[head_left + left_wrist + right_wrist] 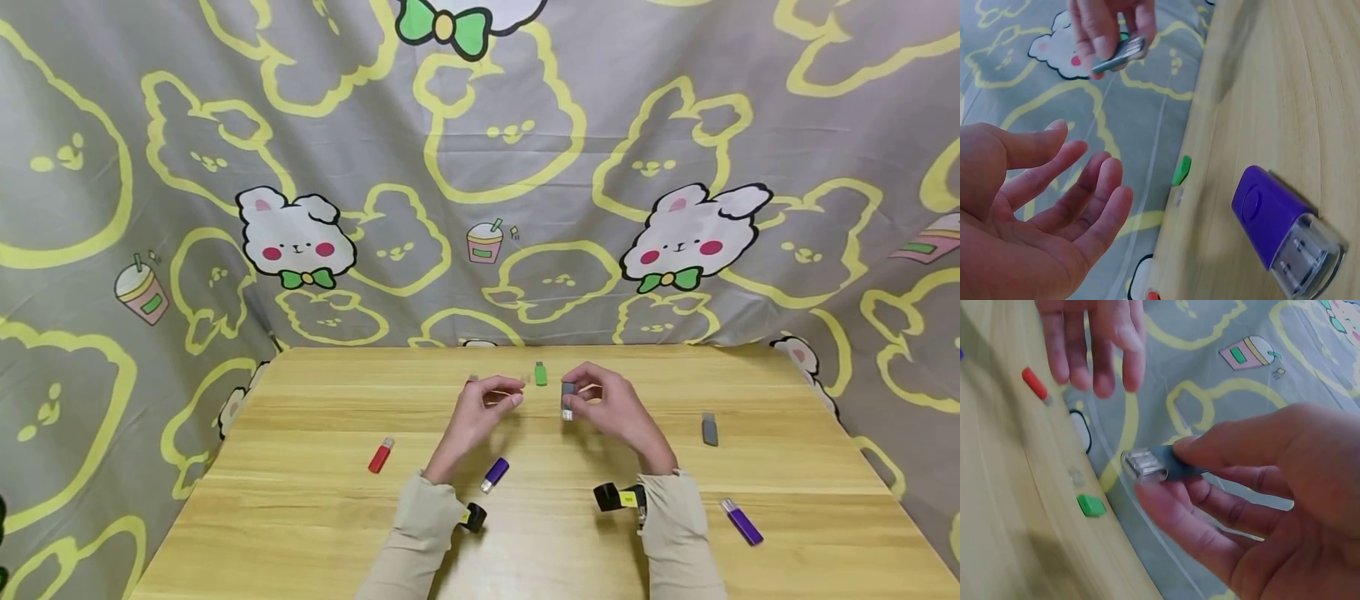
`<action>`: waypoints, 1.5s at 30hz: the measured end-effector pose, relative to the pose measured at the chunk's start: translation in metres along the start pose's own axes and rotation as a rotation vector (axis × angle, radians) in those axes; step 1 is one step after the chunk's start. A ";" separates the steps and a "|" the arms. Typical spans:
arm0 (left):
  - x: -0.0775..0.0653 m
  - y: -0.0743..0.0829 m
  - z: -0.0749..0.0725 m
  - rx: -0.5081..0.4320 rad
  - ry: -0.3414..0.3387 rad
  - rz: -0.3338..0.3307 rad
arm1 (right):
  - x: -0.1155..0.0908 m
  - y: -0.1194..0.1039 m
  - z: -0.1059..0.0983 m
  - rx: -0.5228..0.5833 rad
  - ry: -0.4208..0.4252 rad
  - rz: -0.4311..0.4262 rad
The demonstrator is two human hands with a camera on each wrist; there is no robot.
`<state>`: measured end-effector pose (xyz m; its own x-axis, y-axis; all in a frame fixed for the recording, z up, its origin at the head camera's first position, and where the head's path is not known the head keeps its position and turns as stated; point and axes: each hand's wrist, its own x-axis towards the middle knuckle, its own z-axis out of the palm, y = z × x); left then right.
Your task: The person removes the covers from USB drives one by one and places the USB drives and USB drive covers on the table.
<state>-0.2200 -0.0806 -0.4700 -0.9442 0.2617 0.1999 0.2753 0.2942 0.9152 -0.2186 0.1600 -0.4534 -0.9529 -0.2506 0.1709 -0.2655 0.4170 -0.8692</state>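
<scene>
My right hand (pixel 611 404) pinches a grey USB flash drive (pixel 1175 464) between thumb and fingers, raised above the table. Its clear-capped plug end (pixel 1143 465) points out past the fingertips in the right wrist view. Across from it my left hand (pixel 480 414) is in the air with fingers loosely bent and nothing between them, as the left wrist view shows its palm (pixel 1041 237). A purple USB flash drive (pixel 495 475) lies on the table near the left wrist. Beyond the hands lies a green USB flash drive (pixel 541 374).
On the wooden table (pixel 300 533), a red flash drive (pixel 381 456) lies left, another red one (pixel 1035 383) behind the left hand. To the right are a second grey drive (pixel 709 430) and a second purple one (pixel 742 523). A patterned curtain (pixel 405 150) hangs behind.
</scene>
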 end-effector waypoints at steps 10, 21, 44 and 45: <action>0.001 0.001 0.001 -0.097 -0.009 -0.019 | 0.007 -0.013 0.017 0.144 0.045 -0.039; 0.003 0.002 0.003 -0.239 -0.034 -0.047 | 0.010 -0.017 0.024 0.303 0.047 0.033; 0.003 0.005 0.007 -0.282 0.091 -0.039 | 0.010 -0.012 0.030 0.136 -0.020 0.012; 0.003 0.005 0.007 -0.266 0.092 -0.033 | 0.009 -0.012 0.030 0.134 -0.022 0.008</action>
<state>-0.2203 -0.0715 -0.4672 -0.9676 0.1680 0.1887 0.1989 0.0464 0.9789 -0.2200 0.1260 -0.4554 -0.9510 -0.2678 0.1545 -0.2345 0.2993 -0.9249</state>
